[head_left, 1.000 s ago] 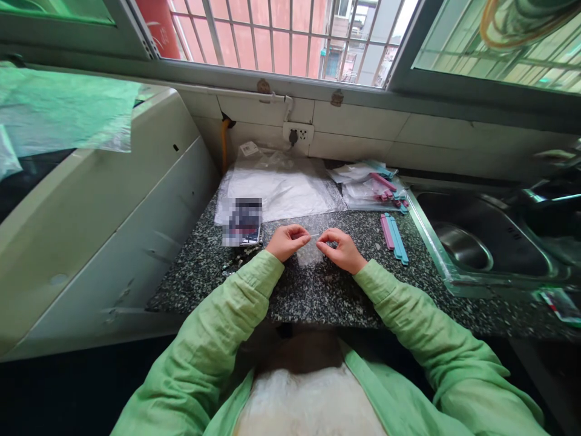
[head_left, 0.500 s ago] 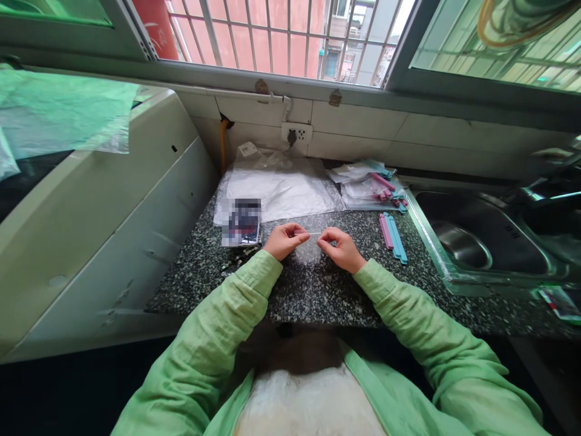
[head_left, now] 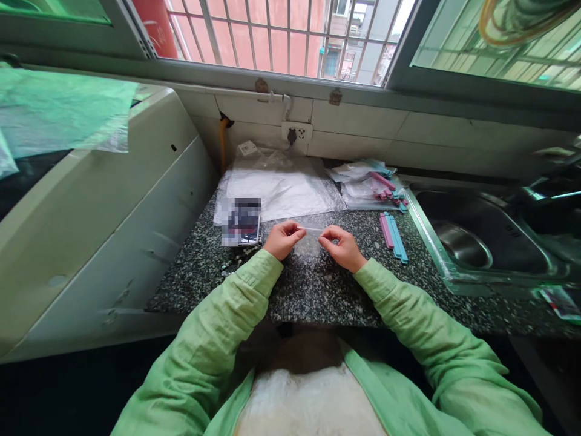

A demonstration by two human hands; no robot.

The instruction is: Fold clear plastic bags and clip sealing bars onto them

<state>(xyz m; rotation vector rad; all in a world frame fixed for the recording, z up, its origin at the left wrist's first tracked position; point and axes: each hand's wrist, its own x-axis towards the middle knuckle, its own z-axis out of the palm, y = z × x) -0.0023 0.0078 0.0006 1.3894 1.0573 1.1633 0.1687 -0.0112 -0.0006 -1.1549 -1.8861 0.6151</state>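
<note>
My left hand point(head_left: 282, 240) and my right hand point(head_left: 344, 247) pinch the two ends of the top edge of a small clear plastic bag point(head_left: 308, 245). A whitish strip runs along that edge between my fingertips. The bag is see-through and hangs low over the speckled counter point(head_left: 318, 297); whether it touches the stone I cannot tell. To the right of my right hand lie a pink sealing clip point(head_left: 386, 232) and blue sealing clips point(head_left: 396, 239), side by side. A phone-like item point(head_left: 245, 223), partly blurred out, lies left of my left hand.
Behind my hands a large white sheet in clear plastic point(head_left: 285, 188) lies on the counter. Clear bags with pink and blue clips point(head_left: 372, 184) are piled at back right. A metal sink point(head_left: 485, 236) is at the right, and a beige appliance point(head_left: 136, 200) at the left.
The bag's top edge has risen slightly and shows wider between my fingertips. My left thumb and fingers have shifted a little to the left; the rest looks the same.
</note>
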